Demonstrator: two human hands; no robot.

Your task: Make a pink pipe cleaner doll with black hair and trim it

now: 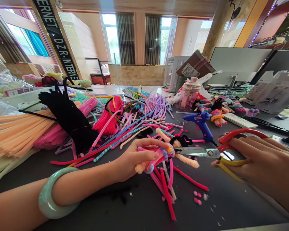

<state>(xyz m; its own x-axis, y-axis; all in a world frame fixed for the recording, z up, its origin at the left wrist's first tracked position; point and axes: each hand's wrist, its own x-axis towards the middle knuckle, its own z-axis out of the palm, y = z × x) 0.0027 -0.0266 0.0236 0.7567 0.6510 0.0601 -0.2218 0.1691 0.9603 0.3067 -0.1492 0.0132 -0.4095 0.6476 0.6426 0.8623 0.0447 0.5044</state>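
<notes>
Between the thumb and fingers of my left hand lies a pipe-cleaner doll in pink and blue, tilted above the dark table. Its peach arms stick out, and black pipe-cleaner hair shows at its head. My right hand is wrapped round the handles of the scissors, one red and one yellow. The blades point left, with their tips at the doll's neck area; whether they touch it I cannot tell. Cut pink and red pipe cleaners lie on the table beneath the doll.
Behind the doll stands a blue glue gun. Bundles of black, peach and pink pipe cleaners fill the left. Finished-looking dolls, a pink bottle and monitors are at the back right. Small scraps lie in front.
</notes>
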